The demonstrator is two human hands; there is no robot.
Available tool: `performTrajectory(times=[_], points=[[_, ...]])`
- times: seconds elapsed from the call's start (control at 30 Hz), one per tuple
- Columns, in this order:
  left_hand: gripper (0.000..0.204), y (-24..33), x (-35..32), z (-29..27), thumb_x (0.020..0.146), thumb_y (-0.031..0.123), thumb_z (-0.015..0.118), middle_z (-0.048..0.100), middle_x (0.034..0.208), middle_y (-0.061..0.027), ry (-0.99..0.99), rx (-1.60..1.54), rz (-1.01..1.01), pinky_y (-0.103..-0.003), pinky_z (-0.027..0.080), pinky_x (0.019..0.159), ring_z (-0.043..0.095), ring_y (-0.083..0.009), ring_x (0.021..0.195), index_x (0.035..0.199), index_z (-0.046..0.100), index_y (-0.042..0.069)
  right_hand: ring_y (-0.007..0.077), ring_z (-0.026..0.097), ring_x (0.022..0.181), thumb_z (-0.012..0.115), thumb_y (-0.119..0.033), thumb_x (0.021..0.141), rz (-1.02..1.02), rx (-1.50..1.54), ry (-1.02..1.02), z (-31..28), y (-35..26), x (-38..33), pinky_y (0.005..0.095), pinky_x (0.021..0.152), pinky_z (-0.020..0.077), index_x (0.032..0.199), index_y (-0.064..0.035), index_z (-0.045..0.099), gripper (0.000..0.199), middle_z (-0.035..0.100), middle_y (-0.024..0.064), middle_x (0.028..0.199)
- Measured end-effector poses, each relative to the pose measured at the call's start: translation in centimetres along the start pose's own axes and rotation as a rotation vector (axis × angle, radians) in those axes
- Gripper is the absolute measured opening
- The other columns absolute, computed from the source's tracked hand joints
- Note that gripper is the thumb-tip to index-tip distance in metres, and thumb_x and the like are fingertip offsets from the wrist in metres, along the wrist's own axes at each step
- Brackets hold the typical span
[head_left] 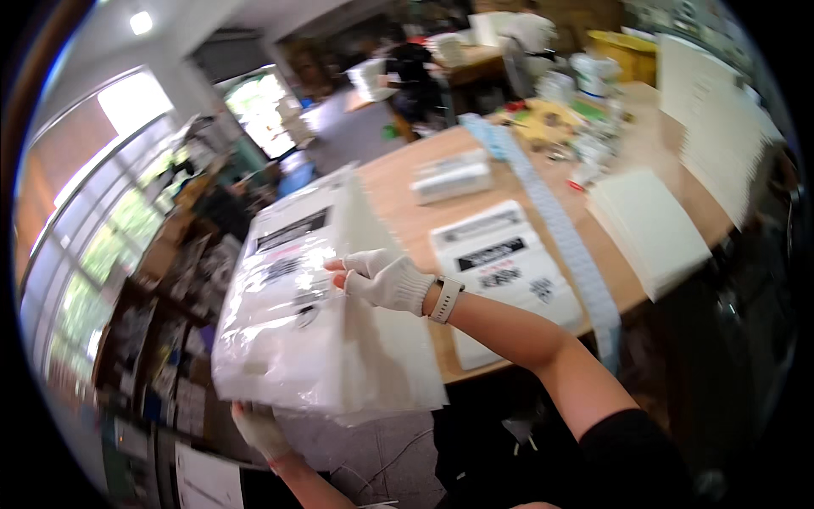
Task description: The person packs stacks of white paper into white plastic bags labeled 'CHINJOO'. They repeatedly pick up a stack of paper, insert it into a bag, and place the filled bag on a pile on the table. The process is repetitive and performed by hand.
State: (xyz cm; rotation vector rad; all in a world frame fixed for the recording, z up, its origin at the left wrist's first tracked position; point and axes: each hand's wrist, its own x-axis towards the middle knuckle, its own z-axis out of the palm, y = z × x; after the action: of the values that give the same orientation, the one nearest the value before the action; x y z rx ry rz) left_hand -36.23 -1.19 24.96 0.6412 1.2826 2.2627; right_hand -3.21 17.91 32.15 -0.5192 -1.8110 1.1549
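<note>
Angled the right forearm (500, 324) up and leftward, with a clear bend at the elbow (555, 349)! Stretched the white-gloved right hand (381, 280) out ahead, with wrist (431, 299) close to straight and bare fingertips (338, 279) pointing left. And lower, over on the opposite side, slanted the left forearm (307, 485) in from the bottom edge, bare too! Tilted the gloved left hand (259, 428) upward, partly hiding its fingers, too obscured for judging any grip.

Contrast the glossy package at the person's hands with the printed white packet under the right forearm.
The package is tilted, while the packet lies flat on the table. The package has shiny, reflective clear plastic; the packet looks duller. Both are mostly white with dark printing.
</note>
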Motion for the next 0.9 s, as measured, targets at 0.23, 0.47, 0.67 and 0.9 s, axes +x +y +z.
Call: performTrajectory(times=[0.23, 0.47, 0.67, 0.9], points=[[0.021, -17.7, -19.8, -6.5, 0.091, 0.017, 0.038, 0.051, 0.084, -0.0080, -0.207, 0.881, -0.244, -0.031, 0.040, 0.073, 0.045, -0.0166, 0.076, 0.100, 0.050, 0.003, 0.0310, 0.057, 0.084, 0.055, -0.019, 0.079, 0.452, -1.027, 0.240, -20.0, 14.4, -22.7, 0.0399, 0.073, 0.0459, 0.092, -0.0055, 0.058, 0.019, 0.060, 0.0137, 0.089], [0.020, -26.4, -25.3, -1.1, 0.087, 0.015, 0.054, 0.055, 0.084, -0.0082, -0.637, 0.753, -0.671, -0.027, 0.047, 0.063, 0.055, -0.0136, 0.071, 0.100, 0.048, 0.001, 0.0320, 0.043, 0.111, 0.066, -0.023, 0.068, 0.731, -1.326, 0.330, -34.6, 12.9, -38.0, 0.0380, 0.093, 0.0388, 0.118, -0.0064, 0.049, 0.055, 0.046, 0.0141, 0.123], [0.017, -26.2, -25.4, 12.8, 0.087, 0.011, 0.054, 0.053, 0.075, -0.0051, -0.996, 0.528, -0.482, -0.024, 0.046, 0.056, 0.052, -0.0102, 0.062, 0.099, 0.049, -0.001, 0.0319, 0.056, 0.091, 0.065, -0.025, 0.071, 0.394, -1.611, 0.322, -38.0, 16.2, -42.5, 0.0382, 0.077, 0.0477, 0.110, -0.0075, 0.056, 0.043, 0.060, 0.0112, 0.099], [0.030, -27.6, -35.4, 28.6, 0.091, 0.026, 0.052, 0.056, 0.096, -0.0073, -1.470, 0.133, -0.975, -0.029, 0.049, 0.071, 0.056, -0.0138, 0.083, 0.107, 0.050, 0.000, 0.0276, 0.049, 0.048, 0.060, -0.024, 0.077, 0.166, -1.822, 0.469, -32.4, 9.4, -36.7, 0.0386, 0.040, 0.0381, 0.063, -0.0123, 0.048, 0.022, 0.049, 0.0083, 0.056]])
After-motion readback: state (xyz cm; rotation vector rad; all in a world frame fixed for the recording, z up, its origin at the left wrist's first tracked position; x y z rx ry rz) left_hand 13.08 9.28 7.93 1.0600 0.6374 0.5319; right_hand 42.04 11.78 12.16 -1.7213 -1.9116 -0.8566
